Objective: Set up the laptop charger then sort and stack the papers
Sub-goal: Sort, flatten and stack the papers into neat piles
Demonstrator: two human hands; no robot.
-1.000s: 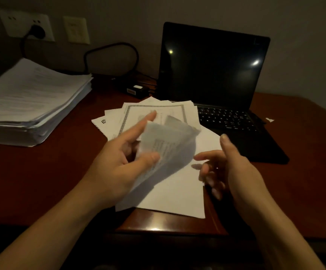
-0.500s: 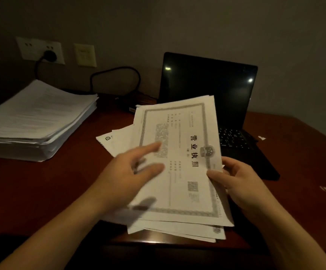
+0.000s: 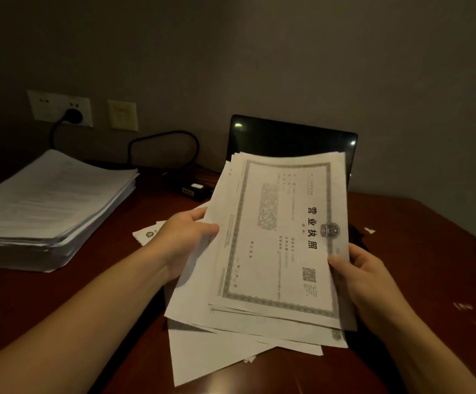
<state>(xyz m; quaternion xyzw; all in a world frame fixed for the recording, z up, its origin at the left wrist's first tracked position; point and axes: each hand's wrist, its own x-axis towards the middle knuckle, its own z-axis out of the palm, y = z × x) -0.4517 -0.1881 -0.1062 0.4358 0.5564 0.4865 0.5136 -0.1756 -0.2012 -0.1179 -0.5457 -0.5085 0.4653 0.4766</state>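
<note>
Papers (image 3: 273,237) tilt up, long axis toward the laptop (image 3: 288,137), left hand (image 3: 183,240) and right hand (image 3: 364,277) pinching opposite edges. Earlier, the left hand lay on top.

Both arms bare. Left forearm (image 3: 89,308) runs long from the bottom-left corner; right forearm (image 3: 418,345) comes in shorter from the bottom-right. Left hand (image 3: 184,241) sits the higher of the two, back toward the camera, fingers curled behind the left edge of a sheaf of papers (image 3: 276,237), thumb laid over its front. Right hand (image 3: 366,280) is lower, thumb pressed on the sheaf's right edge, its fingers hidden behind. Hands well apart, the sheaf between them.
</note>
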